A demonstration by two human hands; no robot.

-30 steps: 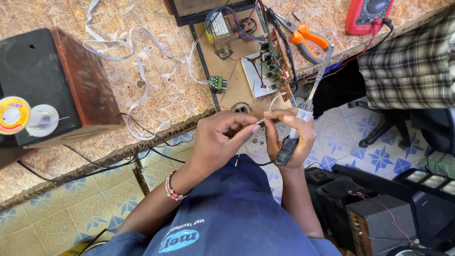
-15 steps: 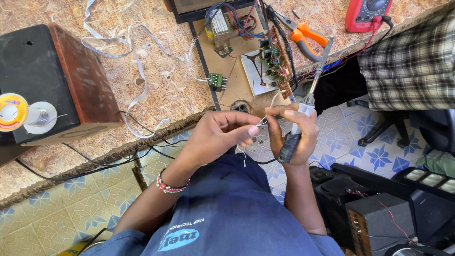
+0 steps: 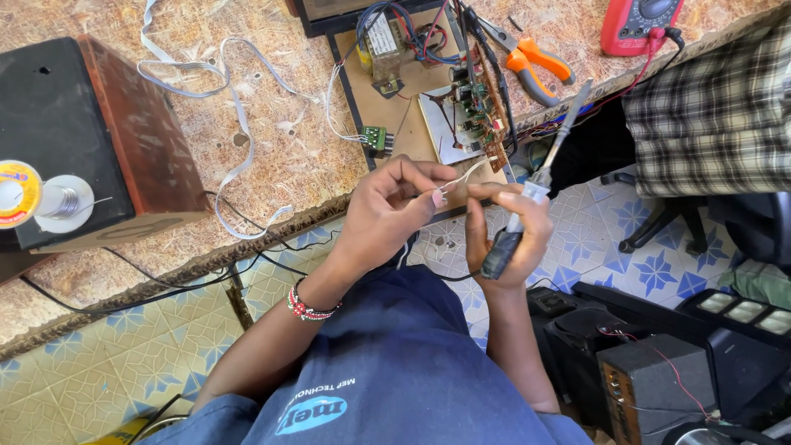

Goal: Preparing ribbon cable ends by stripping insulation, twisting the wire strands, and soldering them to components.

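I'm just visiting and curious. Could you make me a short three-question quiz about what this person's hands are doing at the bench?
1. True or false: the right hand holds a soldering iron.
2. What does the left hand pinch? A) the orange pliers B) a thin white wire C) the solder spool
3. Which red device lies at the far right of the workbench?

Key: 1 true. 2 B. 3 The red multimeter.
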